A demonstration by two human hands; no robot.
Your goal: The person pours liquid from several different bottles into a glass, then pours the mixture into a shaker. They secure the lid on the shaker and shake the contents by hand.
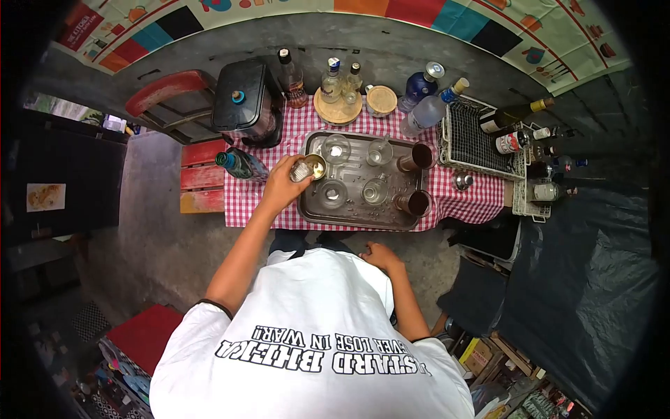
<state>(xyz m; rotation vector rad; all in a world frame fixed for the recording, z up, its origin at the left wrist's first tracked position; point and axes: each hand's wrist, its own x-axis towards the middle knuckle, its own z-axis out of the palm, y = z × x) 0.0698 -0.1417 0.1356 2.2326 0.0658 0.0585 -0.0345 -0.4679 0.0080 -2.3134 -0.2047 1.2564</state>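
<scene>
My left hand [283, 184] is closed around a small clear glass item [301, 172], next to a small round metal cup [316, 166] at the left side of the brown tray [359, 218]. On the tray stand a clear glass [336, 149], another clear glass [332, 194], two glass mugs [380, 151] and two dark brown cups [419, 157]. Whether the metal cup is also in my grip is hard to tell. My right hand [380, 256] hangs in front of the table edge, away from the tray, its fingers partly spread with nothing visible in them.
A green bottle [241, 165] and a black dispenser [247, 105] are at the left. Bottles on a wooden board [338, 110] and a lidded jar [381, 102] line the back. Blue bottles [419, 87], a wire crate [481, 143] and a metal jigger [462, 181] stand at the right.
</scene>
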